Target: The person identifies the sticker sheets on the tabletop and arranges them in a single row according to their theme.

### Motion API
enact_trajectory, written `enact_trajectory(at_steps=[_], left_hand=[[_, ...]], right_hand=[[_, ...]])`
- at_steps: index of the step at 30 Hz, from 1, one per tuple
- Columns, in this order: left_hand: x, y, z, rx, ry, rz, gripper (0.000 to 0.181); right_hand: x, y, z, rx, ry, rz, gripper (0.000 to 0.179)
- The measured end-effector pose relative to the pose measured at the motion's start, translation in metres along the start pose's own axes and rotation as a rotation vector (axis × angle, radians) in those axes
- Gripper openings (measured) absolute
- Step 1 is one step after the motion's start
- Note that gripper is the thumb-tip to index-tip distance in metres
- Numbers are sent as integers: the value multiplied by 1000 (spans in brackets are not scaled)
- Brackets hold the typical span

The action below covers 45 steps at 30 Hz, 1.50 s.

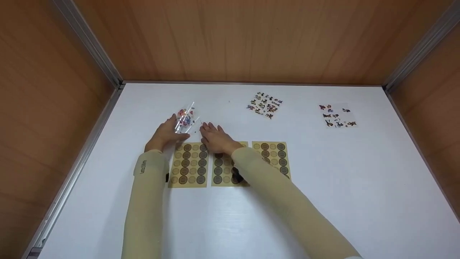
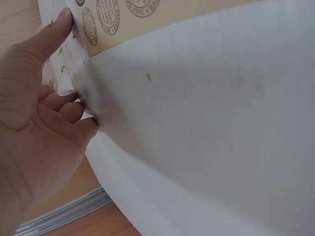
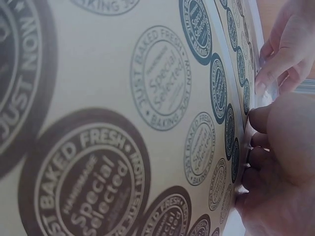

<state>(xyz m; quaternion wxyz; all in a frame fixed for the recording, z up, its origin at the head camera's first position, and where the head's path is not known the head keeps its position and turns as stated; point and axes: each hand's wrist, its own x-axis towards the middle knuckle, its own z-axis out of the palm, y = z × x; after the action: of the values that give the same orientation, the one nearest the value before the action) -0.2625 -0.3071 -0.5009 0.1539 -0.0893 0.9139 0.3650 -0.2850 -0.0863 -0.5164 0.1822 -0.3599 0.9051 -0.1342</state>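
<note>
At the left of the table, my left hand (image 1: 165,133) spreads its thumb and fingers around the near left edge of a clear sheet of small colourful stickers (image 1: 185,118). In the left wrist view, the thumb (image 2: 56,32) lies over the patterned sheet beside a brown sticker sheet's corner, and the other fingers bend down at the white surface. My right hand (image 1: 216,139) rests palm down, fingers stretched toward the back, just right of the clear sheet. It overlaps the tops of the left brown sticker sheet (image 1: 188,165) and the middle brown sticker sheet (image 1: 222,171).
A third brown sheet of round stickers (image 1: 275,153) lies to the right, partly under my right sleeve. Farther back are two more clear sticker sheets, one at centre (image 1: 265,105) and one at right (image 1: 337,116). Wooden panels (image 1: 230,43) wall the table's back and sides.
</note>
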Motion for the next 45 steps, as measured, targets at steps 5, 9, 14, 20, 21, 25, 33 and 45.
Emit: enact_trajectory(at_steps=[5, 9, 14, 20, 21, 25, 33, 45], left_hand=[[-2, 2, -1, -24, -5, 10, 110], [-4, 5, -1, -11, 6, 38, 107], [-4, 7, 2, -19, 32, 28, 104], [-4, 9, 6, -21, 77, 58, 102], [-4, 9, 7, -23, 85, 62, 101], [-5, 12, 8, -53, 111, 73, 102], [-9, 13, 2, -182, 171, 119, 97], [-19, 11, -9, -383, 212, 98, 81]], right_hand=[[0, -2, -1, 3, 2, 0, 56], [0, -3, -2, 4, 11, 2, 56], [0, -3, -1, 23, 8, -3, 57], [2, -3, 0, 23, 11, 6, 57], [2, -3, 0, 23, 13, 8, 57], [3, -2, 1, 40, 13, 19, 57], [2, -1, 1, 36, 13, 10, 58], [2, 0, 1, 36, 21, 5, 57]])
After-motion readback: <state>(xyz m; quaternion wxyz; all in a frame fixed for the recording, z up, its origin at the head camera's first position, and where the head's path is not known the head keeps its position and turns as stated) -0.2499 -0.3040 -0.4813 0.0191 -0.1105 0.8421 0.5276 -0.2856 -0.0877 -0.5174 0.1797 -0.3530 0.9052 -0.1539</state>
